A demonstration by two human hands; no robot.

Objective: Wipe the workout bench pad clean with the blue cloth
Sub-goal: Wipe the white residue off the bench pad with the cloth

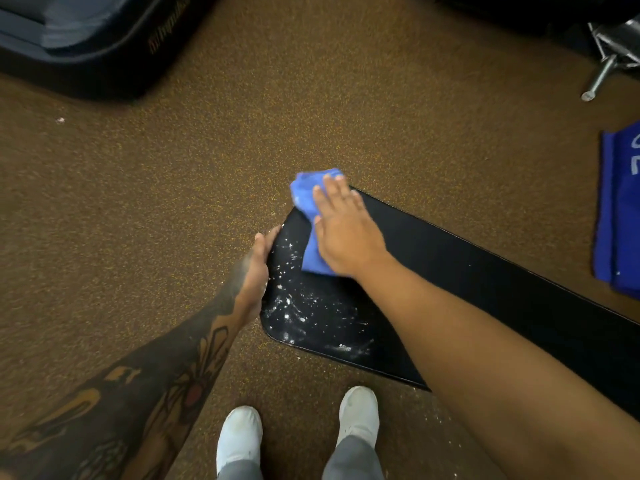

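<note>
The black workout bench pad (450,271) runs from the centre of the view to the lower right. White powdery specks cover its near left end (304,306). My right hand (346,233) lies flat, fingers straight, pressing the blue cloth (306,195) onto the pad's far left corner. The cloth sticks out past my fingertips and under my palm. My left hand (258,268) holds the pad's left end edge, with the thumb along the rim and the fingers hidden beneath.
Speckled brown rubber flooring (173,202) surrounds the pad. A dark machine base (86,46) sits at top left, metal frame parts (609,53) at top right, and a blue fabric item (620,209) at the right edge. My white shoes (239,438) stand below the pad.
</note>
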